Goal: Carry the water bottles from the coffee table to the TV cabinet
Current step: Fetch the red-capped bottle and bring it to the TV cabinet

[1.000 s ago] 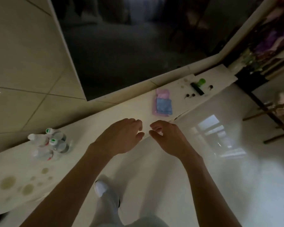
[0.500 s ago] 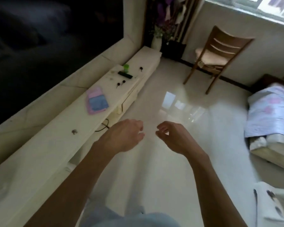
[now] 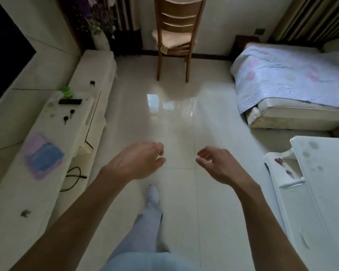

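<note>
**View swings off the TV cabinet toward the open floor, both hands empty**

The left hand (image 3: 139, 161) and the right hand (image 3: 218, 165) are held out over the glossy tiled floor (image 3: 176, 118), a little apart, fingers loosely curled and slightly spread, neither one pinching or holding anything. Their posture is almost unchanged from half a second ago, though the gap between them is a little wider.

What has changed is the direction of view. A second ago the camera looked down on the TV cabinet (image 3: 47, 192) with a cluster of water bottles standing on its left end. Half a second ago those bottles had already slipped out past the left edge, and now they cannot be seen at all. The cabinet now runs along the left side, carrying a pink and blue folded cloth (image 3: 42, 156), a black remote (image 3: 70, 101) and a green object (image 3: 67, 91) just behind it.

The wooden chair (image 3: 174, 36) has moved from upper right to top centre, and the bed with its lilac cover (image 3: 290, 79) fills more of the right side. A white bench (image 3: 321, 192) now shows at the right edge, larger than before. One foot in a pale sock (image 3: 152, 194) steps forward between the arms
</note>
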### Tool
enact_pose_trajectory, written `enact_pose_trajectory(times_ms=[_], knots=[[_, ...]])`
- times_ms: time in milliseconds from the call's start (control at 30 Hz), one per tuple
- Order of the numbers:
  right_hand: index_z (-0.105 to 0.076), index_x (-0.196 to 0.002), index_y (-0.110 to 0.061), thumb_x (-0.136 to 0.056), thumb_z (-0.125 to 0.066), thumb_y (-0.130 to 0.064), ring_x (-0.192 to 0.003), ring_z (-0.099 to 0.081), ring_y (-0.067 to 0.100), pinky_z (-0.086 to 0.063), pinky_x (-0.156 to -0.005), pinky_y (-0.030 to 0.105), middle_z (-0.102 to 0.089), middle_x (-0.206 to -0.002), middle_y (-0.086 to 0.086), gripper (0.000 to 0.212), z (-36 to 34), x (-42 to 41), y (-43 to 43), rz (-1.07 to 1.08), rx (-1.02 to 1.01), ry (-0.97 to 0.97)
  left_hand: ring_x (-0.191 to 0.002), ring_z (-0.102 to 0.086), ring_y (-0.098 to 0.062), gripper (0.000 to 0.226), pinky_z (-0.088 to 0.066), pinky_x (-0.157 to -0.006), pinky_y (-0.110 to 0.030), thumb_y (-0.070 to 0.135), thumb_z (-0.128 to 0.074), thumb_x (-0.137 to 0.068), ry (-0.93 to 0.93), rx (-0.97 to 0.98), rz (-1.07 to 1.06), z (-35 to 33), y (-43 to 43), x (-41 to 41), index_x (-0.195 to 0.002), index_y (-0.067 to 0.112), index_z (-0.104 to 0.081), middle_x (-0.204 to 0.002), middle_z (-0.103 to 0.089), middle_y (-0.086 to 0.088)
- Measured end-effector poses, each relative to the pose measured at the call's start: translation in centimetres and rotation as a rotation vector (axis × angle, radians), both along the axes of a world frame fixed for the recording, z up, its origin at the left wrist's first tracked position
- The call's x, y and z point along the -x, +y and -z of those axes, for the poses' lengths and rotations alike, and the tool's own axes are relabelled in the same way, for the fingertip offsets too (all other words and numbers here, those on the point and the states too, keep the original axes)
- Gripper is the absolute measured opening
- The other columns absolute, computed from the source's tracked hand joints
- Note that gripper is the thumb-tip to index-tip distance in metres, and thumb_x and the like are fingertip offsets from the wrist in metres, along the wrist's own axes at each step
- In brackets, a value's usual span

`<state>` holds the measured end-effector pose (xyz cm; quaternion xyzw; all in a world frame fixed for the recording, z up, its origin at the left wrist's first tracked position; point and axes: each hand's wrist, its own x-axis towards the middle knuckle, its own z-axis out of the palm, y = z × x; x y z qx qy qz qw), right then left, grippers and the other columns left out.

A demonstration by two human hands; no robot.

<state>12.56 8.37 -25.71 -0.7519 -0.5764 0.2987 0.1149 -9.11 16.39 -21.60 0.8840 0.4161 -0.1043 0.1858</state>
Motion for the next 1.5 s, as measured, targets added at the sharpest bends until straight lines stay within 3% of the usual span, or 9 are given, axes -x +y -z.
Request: enact_pose_trajectory(times_ms=[233,567,700,1000,1367,1500], knots=[[-0.064,-0.116,-0.02,-0.092,-0.054,-0.039,-0.102,-0.063,0.014,-0.05,-0.092,0.037,-0.069,-0.113,-0.002,0.032,0.9,-8.5,8.2,0.129,0.058,-0.062,-0.106,-0.06,-0.025,0.031,-0.048,-0.086,-0.034,0.038,-0.045,-0.098,-0.005,0.047,0.158,2.5,10.6,-9.2,-0.117,0.016,-0.057,-0.119,-0.064,-0.005],[-0.067,-0.109,-0.022,-0.09,-0.058,-0.035,-0.097,-0.063,0.011,-0.044,-0.082,0.025,-0.07,-0.102,-0.007,0.025,-1.9,-19.9,14.3,0.423,0.036,-0.057,-0.097,-0.063,-0.025,0.032,-0.054,-0.081,-0.038,0.037,-0.044,-0.099,-0.054,0.011,0.446,0.5,22.5,-24.2,-0.119,0.015,-0.057,-0.118,-0.064,-0.005],[-0.066,-0.109,-0.022,-0.091,-0.056,-0.036,-0.1,-0.063,0.011,-0.05,-0.092,0.034,-0.07,-0.106,-0.006,0.026,-1.8,-24.6,14.0,0.524,0.025,-0.033,-0.102,-0.063,-0.025,0.031,-0.052,-0.082,-0.033,0.037,-0.044,-0.099,-0.061,-0.008,0.572,-0.6,24.1,-31.2,-0.118,0.016,-0.057,-0.119,-0.064,-0.004],[-0.063,-0.116,-0.02,-0.091,-0.056,-0.035,-0.104,-0.06,0.014,-0.048,-0.092,0.036,-0.066,-0.111,-0.005,0.03,-0.4,-40.3,13.5,0.633,-0.04,-0.01,-0.105,-0.061,-0.025,0.032,-0.049,-0.083,-0.032,0.036,-0.044,-0.099,-0.054,-0.04,0.67,0.1,24.1,-49.1,-0.12,0.016,-0.057,-0.12,-0.063,-0.003],[-0.062,-0.112,-0.02,-0.092,-0.052,-0.035,-0.101,-0.059,0.016,-0.049,-0.086,0.034,-0.062,-0.111,-0.006,0.027,-1.3,-60.1,12.3,0.66,-0.013,-0.046,-0.109,-0.059,-0.022,0.032,-0.048,-0.086,-0.03,0.038,-0.045,-0.098,-0.08,-0.068,0.729,-1.5,22.5,-69.6,-0.121,0.018,-0.057,-0.118,-0.063,-0.002],[-0.061,-0.107,-0.021,-0.093,-0.051,-0.035,-0.089,-0.059,0.016,-0.053,-0.08,0.036,-0.059,-0.104,-0.007,0.022,-1.7,-64.7,12.3,0.712,-0.007,-0.066,-0.112,-0.058,-0.021,0.031,-0.049,-0.087,-0.033,0.038,-0.047,-0.097,-0.103,-0.049,0.782,-1.4,23.1,-75.4,-0.12,0.018,-0.057,-0.118,-0.062,-0.002]])
